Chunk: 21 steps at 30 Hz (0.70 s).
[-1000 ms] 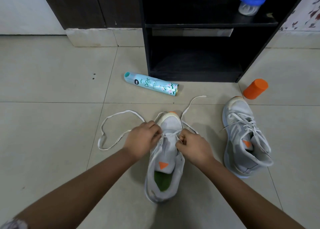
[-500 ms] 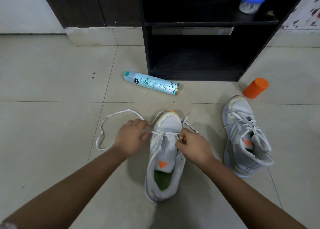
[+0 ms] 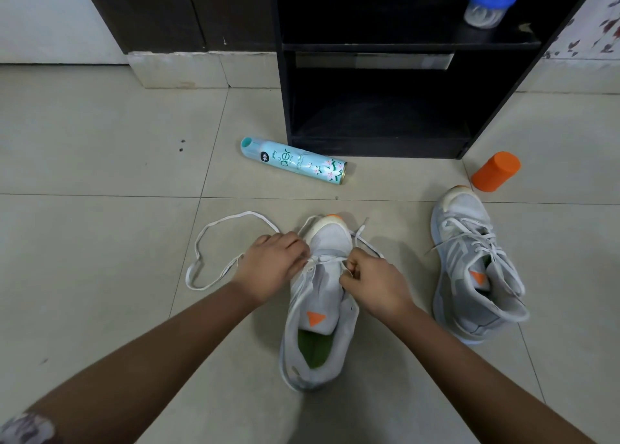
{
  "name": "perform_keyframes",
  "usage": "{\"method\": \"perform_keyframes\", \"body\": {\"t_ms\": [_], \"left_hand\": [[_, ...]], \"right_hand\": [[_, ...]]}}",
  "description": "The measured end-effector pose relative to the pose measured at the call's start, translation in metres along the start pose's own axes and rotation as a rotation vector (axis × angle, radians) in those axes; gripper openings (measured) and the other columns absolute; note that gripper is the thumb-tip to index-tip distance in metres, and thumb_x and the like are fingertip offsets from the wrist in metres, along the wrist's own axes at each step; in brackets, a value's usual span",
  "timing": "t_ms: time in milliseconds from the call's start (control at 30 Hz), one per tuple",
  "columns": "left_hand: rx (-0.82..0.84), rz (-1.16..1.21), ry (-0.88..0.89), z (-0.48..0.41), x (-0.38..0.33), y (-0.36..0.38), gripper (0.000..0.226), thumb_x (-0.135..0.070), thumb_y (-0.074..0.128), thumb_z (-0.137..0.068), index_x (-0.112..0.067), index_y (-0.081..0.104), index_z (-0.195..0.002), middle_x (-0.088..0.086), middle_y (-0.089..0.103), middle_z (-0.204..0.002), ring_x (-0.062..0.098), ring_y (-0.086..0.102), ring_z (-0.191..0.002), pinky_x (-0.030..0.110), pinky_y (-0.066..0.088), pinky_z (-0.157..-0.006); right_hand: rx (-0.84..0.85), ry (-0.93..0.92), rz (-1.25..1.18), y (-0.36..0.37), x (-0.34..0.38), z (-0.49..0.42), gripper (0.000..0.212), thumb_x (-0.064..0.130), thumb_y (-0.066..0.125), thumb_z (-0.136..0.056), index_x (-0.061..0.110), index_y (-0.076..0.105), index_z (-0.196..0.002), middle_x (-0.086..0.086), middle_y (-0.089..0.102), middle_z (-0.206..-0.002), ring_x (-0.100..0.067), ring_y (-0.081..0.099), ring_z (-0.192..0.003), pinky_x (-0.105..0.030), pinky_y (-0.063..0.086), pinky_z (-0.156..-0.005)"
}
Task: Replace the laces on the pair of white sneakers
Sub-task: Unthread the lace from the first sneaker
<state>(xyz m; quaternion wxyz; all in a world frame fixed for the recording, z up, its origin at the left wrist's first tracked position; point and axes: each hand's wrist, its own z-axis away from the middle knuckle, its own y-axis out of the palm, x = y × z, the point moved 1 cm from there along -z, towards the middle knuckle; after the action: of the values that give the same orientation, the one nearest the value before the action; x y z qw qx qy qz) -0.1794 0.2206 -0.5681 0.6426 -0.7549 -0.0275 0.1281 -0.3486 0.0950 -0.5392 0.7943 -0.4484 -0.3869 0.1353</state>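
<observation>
**Near sneaker** (image 3: 332,242): white, upright on the tiled floor (image 3: 100,142), central in view, toe toward the black shelf unit (image 3: 285,108) at the far edge of the floor. Tongue with orange triangle exposed; green insole visible inside the open collar. Laced only across the lowest eyelets, near the toe.

**Lace** (image 3: 248,213): white, flat. One crossing strand stretched between both grips over the toe end of the tongue. Long free length looped on the floor left of the sneaker; shorter free end lying just right of the toe.

**Left grip** (image 3: 271,266): closed, fingers curled at the left eyelet row, touching the sneaker. Pinch point hidden under the knuckles; apparently clamped on the lace, with strands running out leftward from beneath it.

**Right grip** (image 3: 372,282): closed, thumb and forefinger pinching the lace at the right eyelet row.

**Second sneaker** (image 3: 466,219): matching, fully laced, on the floor well right of the first, toe also toward the far edge.

**Other items:**
- Aerosol air-freshener can (image 3: 295,160): lying on its side just before the shelf unit's left corner.
- Orange cylinder (image 3: 496,172): tilted, near the second sneaker's toe.
- Blue-lidded clear jar (image 3: 488,4): on the upper shelf.
- Patterned sleeve (image 3: 23,427): at the bottom left corner.
</observation>
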Motion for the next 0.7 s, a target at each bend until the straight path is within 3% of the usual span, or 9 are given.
{"method": "perform_keyframes", "body": {"t_ms": [167, 300, 333, 400, 467, 567, 633, 700], "left_hand": [[0.010, -0.122, -0.068, -0.006, -0.001, -0.002, 0.022, -0.031, 0.043, -0.075, -0.017, 0.059, -0.071, 0.001, 0.058, -0.072, 0.024, 0.060, -0.061, 0.029, 0.043, -0.055], [0.194, -0.074, -0.670, 0.012, 0.048, -0.009, 0.020, -0.026, 0.051, -0.085, -0.012, 0.061, -0.095, 0.009, 0.061, -0.101, 0.031, 0.060, -0.095, 0.035, 0.045, -0.074], [0.220, -0.109, -0.736, 0.017, 0.059, -0.009, 0.023, -0.026, 0.051, -0.087, -0.011, 0.061, -0.100, 0.010, 0.061, -0.106, 0.032, 0.057, -0.102, 0.036, 0.045, -0.079], [0.163, -0.103, -0.627, 0.018, 0.059, -0.005, 0.027, -0.028, 0.055, -0.087, -0.012, 0.061, -0.107, 0.010, 0.062, -0.111, 0.033, 0.056, -0.104, 0.039, 0.044, -0.083], [0.084, 0.040, -0.339, 0.009, 0.033, -0.001, 0.034, -0.037, 0.054, -0.083, -0.018, 0.063, -0.110, 0.003, 0.065, -0.109, 0.030, 0.060, -0.099, 0.038, 0.046, -0.082], [0.027, 0.051, -0.056, -0.003, -0.007, -0.001, 0.029, -0.040, 0.042, -0.083, -0.024, 0.064, -0.094, -0.005, 0.064, -0.091, 0.021, 0.063, -0.083, 0.033, 0.048, -0.073], [-0.001, -0.025, -0.003, -0.008, -0.012, -0.001, 0.027, -0.036, 0.039, -0.085, -0.023, 0.063, -0.083, -0.004, 0.061, -0.080, 0.021, 0.062, -0.074, 0.032, 0.048, -0.068], [0.000, -0.027, -0.102, -0.006, -0.001, 0.002, 0.032, -0.035, 0.034, -0.086, -0.020, 0.062, -0.083, 0.000, 0.061, -0.082, 0.025, 0.062, -0.075, 0.035, 0.047, -0.068]], "right_hand": [[0.005, 0.012, 0.004, -0.001, -0.001, 0.001, 0.011, 0.026, 0.052, -0.084, 0.020, 0.045, -0.078, 0.003, 0.053, -0.067, -0.018, 0.048, -0.067, -0.027, 0.029, -0.050], [0.002, 0.016, -0.009, -0.001, -0.004, 0.002, 0.012, 0.027, 0.052, -0.084, 0.019, 0.045, -0.078, 0.003, 0.053, -0.067, -0.020, 0.050, -0.067, -0.027, 0.030, -0.050], [0.002, 0.013, -0.003, -0.002, -0.005, 0.002, 0.012, 0.028, 0.052, -0.084, 0.019, 0.044, -0.079, 0.003, 0.053, -0.068, -0.021, 0.050, -0.068, -0.027, 0.029, -0.050], [0.007, 0.008, 0.017, -0.002, -0.004, 0.002, 0.012, 0.029, 0.051, -0.085, 0.020, 0.044, -0.081, 0.004, 0.053, -0.071, -0.022, 0.048, -0.070, -0.027, 0.027, -0.049], [0.007, 0.007, 0.025, -0.001, -0.001, 0.001, 0.010, 0.029, 0.051, -0.085, 0.021, 0.046, -0.083, 0.003, 0.054, -0.074, -0.022, 0.047, -0.072, -0.028, 0.027, -0.051], [0.001, 0.004, 0.018, 0.000, 0.000, -0.001, 0.011, 0.028, 0.051, -0.085, 0.017, 0.050, -0.087, 0.001, 0.056, -0.076, -0.022, 0.050, -0.073, -0.030, 0.030, -0.057], [0.003, 0.004, 0.018, 0.000, -0.001, -0.001, 0.011, 0.028, 0.051, -0.084, 0.017, 0.050, -0.087, 0.000, 0.057, -0.077, -0.023, 0.051, -0.074, -0.030, 0.031, -0.057], [0.005, 0.000, 0.018, 0.000, -0.003, -0.001, 0.010, 0.028, 0.052, -0.084, 0.019, 0.049, -0.085, 0.001, 0.057, -0.076, -0.023, 0.052, -0.073, -0.030, 0.030, -0.055]]}}
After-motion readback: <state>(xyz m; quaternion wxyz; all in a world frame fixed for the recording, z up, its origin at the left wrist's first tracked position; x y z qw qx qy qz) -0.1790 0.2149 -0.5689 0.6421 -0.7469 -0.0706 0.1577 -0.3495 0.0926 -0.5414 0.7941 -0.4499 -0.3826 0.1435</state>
